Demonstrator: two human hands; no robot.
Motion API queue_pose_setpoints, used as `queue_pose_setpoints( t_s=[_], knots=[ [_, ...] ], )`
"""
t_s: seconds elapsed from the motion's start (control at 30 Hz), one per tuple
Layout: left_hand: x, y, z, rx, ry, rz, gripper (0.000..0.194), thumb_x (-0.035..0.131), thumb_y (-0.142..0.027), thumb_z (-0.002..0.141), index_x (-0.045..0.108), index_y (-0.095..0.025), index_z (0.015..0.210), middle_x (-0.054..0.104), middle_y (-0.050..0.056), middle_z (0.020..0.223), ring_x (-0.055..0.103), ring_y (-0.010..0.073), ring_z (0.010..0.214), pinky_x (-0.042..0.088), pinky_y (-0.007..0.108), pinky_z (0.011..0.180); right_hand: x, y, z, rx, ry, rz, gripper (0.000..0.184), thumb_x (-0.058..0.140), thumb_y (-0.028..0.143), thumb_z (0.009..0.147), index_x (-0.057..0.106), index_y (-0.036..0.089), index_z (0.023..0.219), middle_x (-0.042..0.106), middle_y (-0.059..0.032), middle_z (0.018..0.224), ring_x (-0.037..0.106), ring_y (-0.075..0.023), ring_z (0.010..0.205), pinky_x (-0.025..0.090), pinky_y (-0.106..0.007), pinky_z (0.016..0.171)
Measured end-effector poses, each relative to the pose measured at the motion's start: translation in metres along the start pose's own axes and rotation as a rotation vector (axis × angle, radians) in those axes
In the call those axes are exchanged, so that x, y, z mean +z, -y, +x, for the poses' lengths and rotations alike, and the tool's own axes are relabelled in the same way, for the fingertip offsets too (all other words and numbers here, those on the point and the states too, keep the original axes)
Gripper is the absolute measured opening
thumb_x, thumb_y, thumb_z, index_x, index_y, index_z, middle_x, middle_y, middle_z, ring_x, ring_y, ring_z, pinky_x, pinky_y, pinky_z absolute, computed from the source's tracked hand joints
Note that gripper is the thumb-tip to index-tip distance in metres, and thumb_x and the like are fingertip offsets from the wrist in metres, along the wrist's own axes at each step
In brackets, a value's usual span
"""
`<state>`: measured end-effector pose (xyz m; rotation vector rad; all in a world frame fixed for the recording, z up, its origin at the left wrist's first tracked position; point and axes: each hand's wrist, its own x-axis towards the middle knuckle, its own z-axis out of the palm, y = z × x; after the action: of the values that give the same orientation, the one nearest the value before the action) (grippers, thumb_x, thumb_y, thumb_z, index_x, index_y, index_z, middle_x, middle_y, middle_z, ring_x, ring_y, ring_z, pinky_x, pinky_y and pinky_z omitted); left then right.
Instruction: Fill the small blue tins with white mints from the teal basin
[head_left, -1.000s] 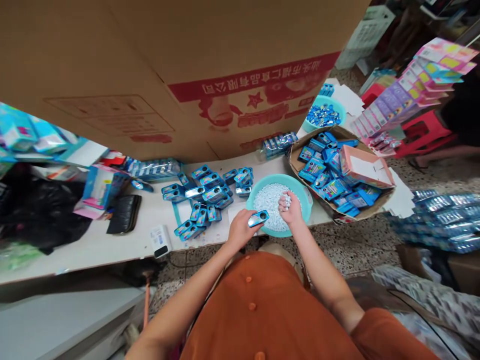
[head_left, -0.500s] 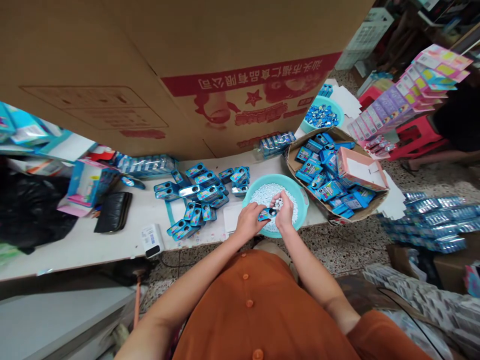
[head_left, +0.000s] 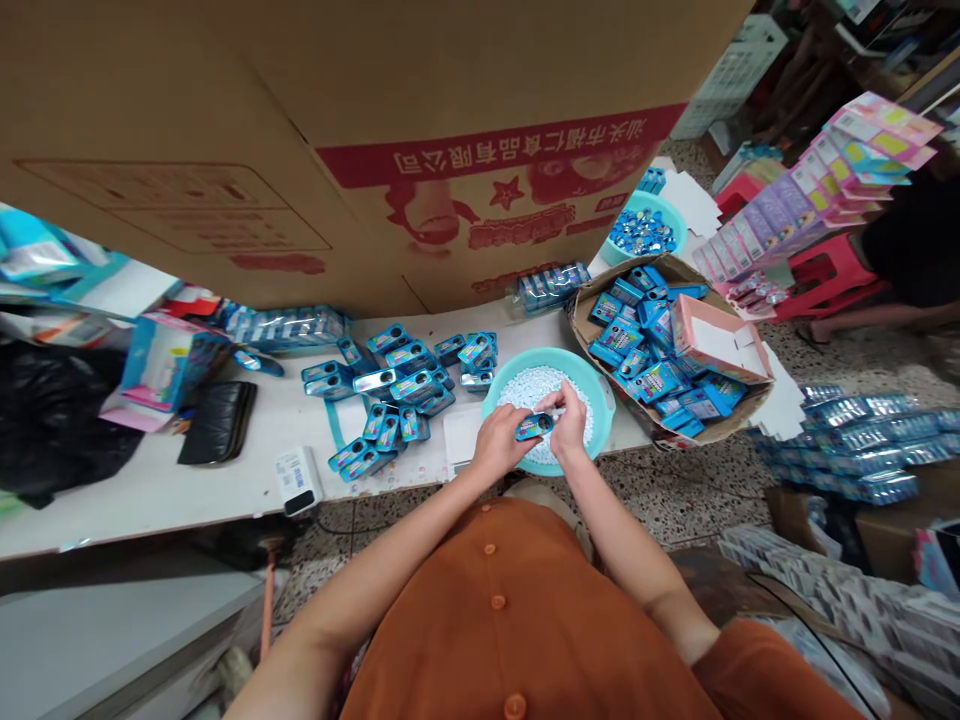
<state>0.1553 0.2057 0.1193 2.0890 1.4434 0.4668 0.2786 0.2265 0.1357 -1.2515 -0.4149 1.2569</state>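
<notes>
A small blue box (head_left: 534, 427) with a dark round opening is pinched in my left hand (head_left: 501, 440), tilted over a turquoise basin (head_left: 609, 400). Small white pellets (head_left: 529, 385) fill the basin. Close beside the box's opening, my right hand (head_left: 569, 425) has its fingers curled inward, with a little white showing at them; most of what it holds is hidden by the fingers. On the table left of the basin stand several similar blue boxes (head_left: 412, 385), many with round openings facing up.
A carton (head_left: 731, 425) heaped with blue packs and a pink box (head_left: 720, 340) adjoins the basin's right. Behind rises a big cardboard box (head_left: 360, 230). A second basin (head_left: 679, 225) holds blue pieces. A black wallet (head_left: 217, 422) and white device (head_left: 298, 480) lie left.
My right hand's fingers have closed in at the box's opening, and fewer pellets show in its palm. The blue box stays in my left hand. The view has shifted slightly.
</notes>
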Motion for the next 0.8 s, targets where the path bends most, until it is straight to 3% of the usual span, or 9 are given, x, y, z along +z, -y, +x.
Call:
queue_pose_setpoints(
  t_s=[0.27, 0.6, 0.7, 0.8],
  knots=[
    [0.001, 0.002, -0.002, 0.014, -0.005, -0.023, 0.041, 0.073, -0.035, 0.070, 0.058, -0.024, 0.107, 0.056, 0.004, 0.090, 0.053, 0.0218, 0.091, 0.043, 0.032, 0.077, 0.002, 0.000, -0.001, 0.028, 0.011, 0.057, 0.043, 0.050, 0.047, 0.080, 0.050, 0.020, 0.046, 0.051, 0.0021, 0.044, 0.053, -0.0122, 0.047, 0.042, -0.027, 0.056],
    [0.006, 0.002, -0.003, -0.006, -0.113, -0.122, 0.038, 0.071, -0.036, 0.071, 0.059, -0.023, 0.104, 0.059, 0.005, 0.093, 0.055, 0.0217, 0.092, 0.044, 0.033, 0.080, -0.003, 0.010, -0.005, -0.046, 0.151, 0.024, 0.042, 0.047, 0.050, 0.083, 0.053, 0.020, 0.054, 0.054, 0.0009, 0.053, 0.054, -0.0117, 0.053, 0.045, -0.027, 0.060],
    [0.006, 0.006, -0.003, -0.077, -0.189, -0.201, 0.036, 0.071, -0.037, 0.072, 0.060, -0.023, 0.103, 0.061, 0.005, 0.096, 0.057, 0.0211, 0.093, 0.045, 0.032, 0.081, -0.019, 0.003, 0.011, -0.033, 0.045, 0.057, 0.040, 0.045, 0.052, 0.083, 0.053, 0.021, 0.059, 0.055, 0.0006, 0.057, 0.055, -0.0122, 0.057, 0.047, -0.028, 0.064],
    [0.004, 0.010, -0.006, -0.062, -0.200, -0.217, 0.034, 0.070, -0.036, 0.073, 0.060, -0.024, 0.103, 0.064, 0.004, 0.101, 0.058, 0.0217, 0.098, 0.045, 0.034, 0.085, -0.043, -0.015, 0.029, -0.005, -0.101, -0.030, 0.035, 0.049, 0.051, 0.079, 0.056, 0.020, 0.064, 0.058, 0.0002, 0.061, 0.056, -0.0124, 0.060, 0.048, -0.028, 0.065]
  ],
)
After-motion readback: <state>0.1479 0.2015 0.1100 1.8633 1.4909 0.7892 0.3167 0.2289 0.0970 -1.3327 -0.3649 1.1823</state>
